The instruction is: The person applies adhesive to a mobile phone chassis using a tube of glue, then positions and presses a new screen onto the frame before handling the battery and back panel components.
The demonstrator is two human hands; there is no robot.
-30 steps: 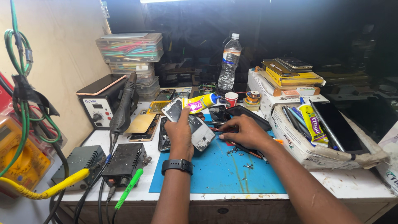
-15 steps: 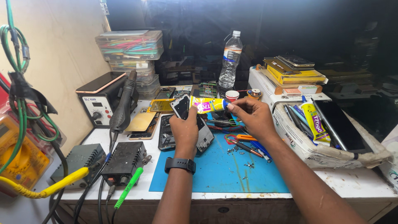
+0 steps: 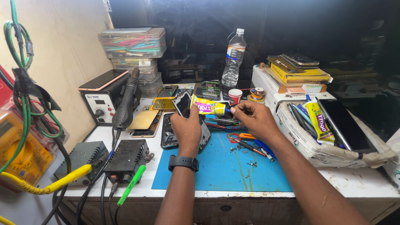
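The left hand (image 3: 187, 127) holds a yellow soft plastic glue tube (image 3: 207, 107) and a small dark phone part (image 3: 182, 103) above the blue rubber work mat (image 3: 221, 168). The right hand (image 3: 254, 118) pinches the tube's tip with its fingertips (image 3: 234, 111).

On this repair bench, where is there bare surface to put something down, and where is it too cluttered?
The near half of the blue mat, between the left hand and the screws, is bare. So is the white bench edge in front of the cardboard box. It is crowded behind the hands, around the glue tube, red cup and water bottle, and left by the power units.
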